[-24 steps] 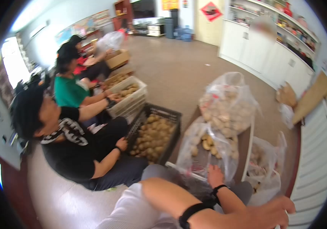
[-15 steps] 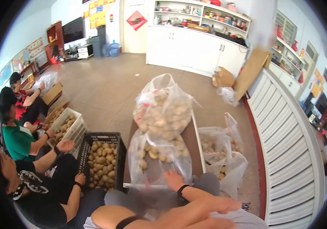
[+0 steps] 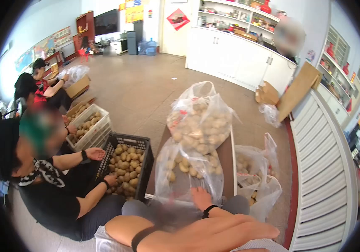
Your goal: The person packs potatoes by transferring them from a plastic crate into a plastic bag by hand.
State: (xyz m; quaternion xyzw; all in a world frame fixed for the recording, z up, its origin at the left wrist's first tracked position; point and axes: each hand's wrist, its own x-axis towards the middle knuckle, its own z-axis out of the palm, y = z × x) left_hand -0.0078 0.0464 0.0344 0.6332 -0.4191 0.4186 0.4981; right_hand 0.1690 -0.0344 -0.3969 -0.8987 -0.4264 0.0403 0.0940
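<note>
- While reaching forward with the right hand (image 3: 201, 198), touches the loose plastic of the near bag (image 3: 162, 181); seems, by judgement, busy steadying or arranging that plastic.
- Extends the right fingers loosely, fairly wide, over the plastic; cannot tell whether pinching any of it.
- Crosses the left hand (image 3: 257, 230) over the right forearm toward the right side, well apart from the near bag; cannot tell, through the blur, whether wide, narrow or holding anything.
- Has the near bag lying on the brown worktop (image 3: 229, 176), just ahead of both hands, with potatoes (image 3: 184, 167) toward the far end and slack plastic toward the right hand.
- Points the near bag's loose end back at the hands, apparently; runs its long axis forward, away from the body, roughly along the worktop.
- Would call next, judging by the crossed arms, for freeing the right forearm and gathering the slack without spilling potatoes.
- Shows the fuller far bag (image 3: 203, 122) directly beyond the near bag, touching it, with handle loops upright.
- Sets a dark crate (image 3: 147, 168) of potatoes left of the hands, beside a co-worker's hand (image 3: 111, 180), and white bags (image 3: 268, 195) on the floor to the right.
</note>
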